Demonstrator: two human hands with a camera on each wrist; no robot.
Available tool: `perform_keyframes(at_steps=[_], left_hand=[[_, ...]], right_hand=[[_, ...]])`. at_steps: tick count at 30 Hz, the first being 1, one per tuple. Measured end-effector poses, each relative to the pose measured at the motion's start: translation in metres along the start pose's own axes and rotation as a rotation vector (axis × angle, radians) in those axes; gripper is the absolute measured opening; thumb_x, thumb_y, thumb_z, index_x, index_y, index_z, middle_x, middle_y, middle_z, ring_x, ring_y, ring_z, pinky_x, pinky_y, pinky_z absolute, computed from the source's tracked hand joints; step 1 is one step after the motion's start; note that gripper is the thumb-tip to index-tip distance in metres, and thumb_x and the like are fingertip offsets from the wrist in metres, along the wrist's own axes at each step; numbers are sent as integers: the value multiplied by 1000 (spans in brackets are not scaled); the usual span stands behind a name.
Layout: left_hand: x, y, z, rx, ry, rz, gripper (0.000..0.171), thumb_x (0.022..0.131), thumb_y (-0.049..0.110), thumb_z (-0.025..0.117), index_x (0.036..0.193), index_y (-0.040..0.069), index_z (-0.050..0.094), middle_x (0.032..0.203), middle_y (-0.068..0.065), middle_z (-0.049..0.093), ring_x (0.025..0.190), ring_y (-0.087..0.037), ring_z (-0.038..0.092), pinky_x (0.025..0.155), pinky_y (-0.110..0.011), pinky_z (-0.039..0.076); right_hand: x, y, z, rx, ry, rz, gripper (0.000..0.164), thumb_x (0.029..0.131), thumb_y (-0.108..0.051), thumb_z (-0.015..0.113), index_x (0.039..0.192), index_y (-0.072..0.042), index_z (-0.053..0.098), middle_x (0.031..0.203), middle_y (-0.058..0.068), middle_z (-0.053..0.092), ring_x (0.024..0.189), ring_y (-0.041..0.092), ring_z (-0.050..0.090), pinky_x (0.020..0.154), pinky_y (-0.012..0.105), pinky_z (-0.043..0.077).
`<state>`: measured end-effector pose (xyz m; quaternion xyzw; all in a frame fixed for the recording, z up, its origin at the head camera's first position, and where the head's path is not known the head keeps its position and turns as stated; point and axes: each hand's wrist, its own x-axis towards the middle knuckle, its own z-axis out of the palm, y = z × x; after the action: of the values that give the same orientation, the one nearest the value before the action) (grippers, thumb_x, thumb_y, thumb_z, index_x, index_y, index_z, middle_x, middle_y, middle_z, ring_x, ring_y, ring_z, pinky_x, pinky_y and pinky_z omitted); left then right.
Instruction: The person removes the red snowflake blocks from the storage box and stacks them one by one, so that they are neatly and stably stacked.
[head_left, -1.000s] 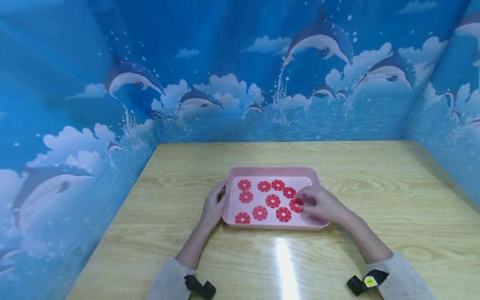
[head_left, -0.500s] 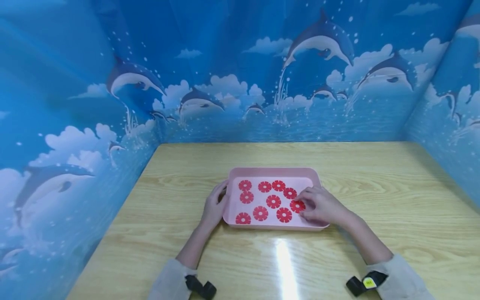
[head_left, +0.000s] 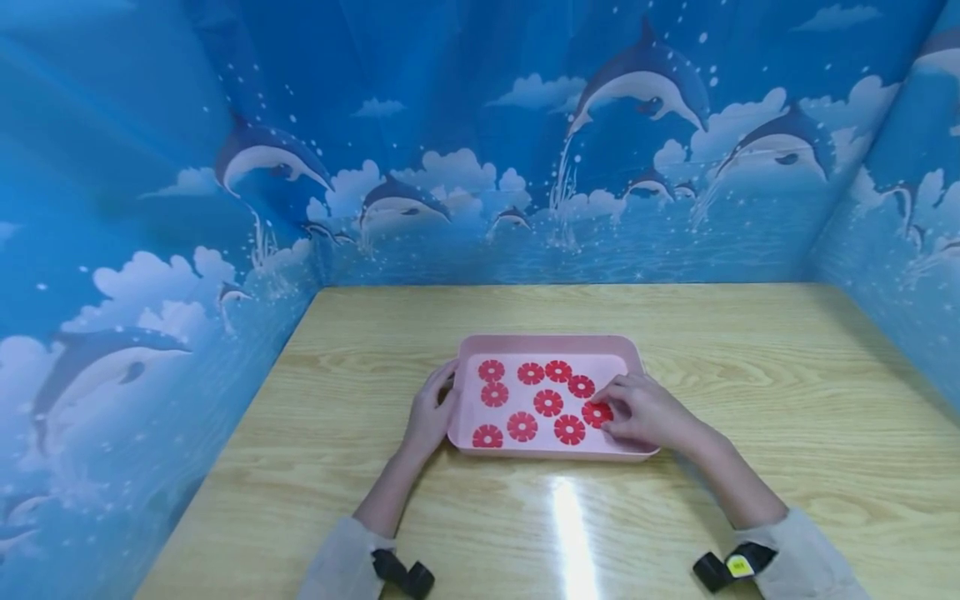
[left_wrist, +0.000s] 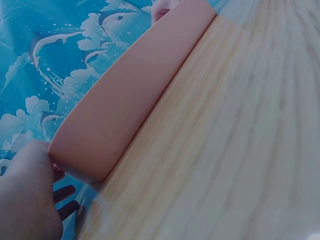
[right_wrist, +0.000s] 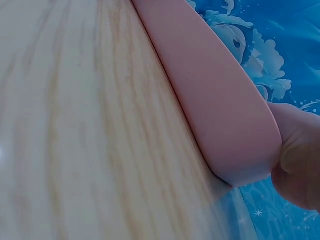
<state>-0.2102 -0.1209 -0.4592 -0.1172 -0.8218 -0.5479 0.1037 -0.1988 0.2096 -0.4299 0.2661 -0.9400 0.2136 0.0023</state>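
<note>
A pink tray [head_left: 551, 342] lies on the table and holds several red interlocking discs [head_left: 548, 403], flat, round, notched at the rim and holed in the centre. My left hand [head_left: 427, 417] holds the tray's left side; in the left wrist view its thumb is at the rim and its fingers lie along the outside. My right hand [head_left: 647, 410] reaches in over the right wall, its curled index finger and thumb at opposite edges of the rightmost red disc [head_left: 597, 414]. The right wrist view shows that hand partly hidden behind the tray wall [right_wrist: 230, 120].
The tray stands on a pale wood-grain table [head_left: 750, 358]. Blue dolphin-print sheets [head_left: 480, 233] rise along its back and both sides. A dark strap-mounted camera [head_left: 405, 575] is on the left sleeve, another [head_left: 723, 571] on the right.
The rightmost disc has shifted slightly to the right, with the right thumb and index finger close on it. The left hand keeps its place at the tray's side.
</note>
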Motion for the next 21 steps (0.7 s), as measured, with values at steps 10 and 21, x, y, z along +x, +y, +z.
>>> perform_keyframes(at_steps=[10, 21], left_hand=[[0, 0, 0, 12, -6, -6, 43, 90, -1, 49, 133, 2, 46, 136, -14, 43, 113, -30, 49, 98, -41, 38], [0, 0, 1, 13, 8, -42, 42, 92, 3, 50, 134, 5, 47, 136, -10, 44, 114, -26, 49, 99, -37, 38]], right_hand=[[0, 0, 0, 58, 45, 22, 35, 67, -20, 79, 99, -13, 69, 97, -3, 57, 92, 17, 50, 77, 36, 47], [-3, 4, -3, 136, 104, -26, 35, 71, -14, 78, 104, -9, 66, 100, 1, 55, 90, 19, 52, 76, 37, 50]])
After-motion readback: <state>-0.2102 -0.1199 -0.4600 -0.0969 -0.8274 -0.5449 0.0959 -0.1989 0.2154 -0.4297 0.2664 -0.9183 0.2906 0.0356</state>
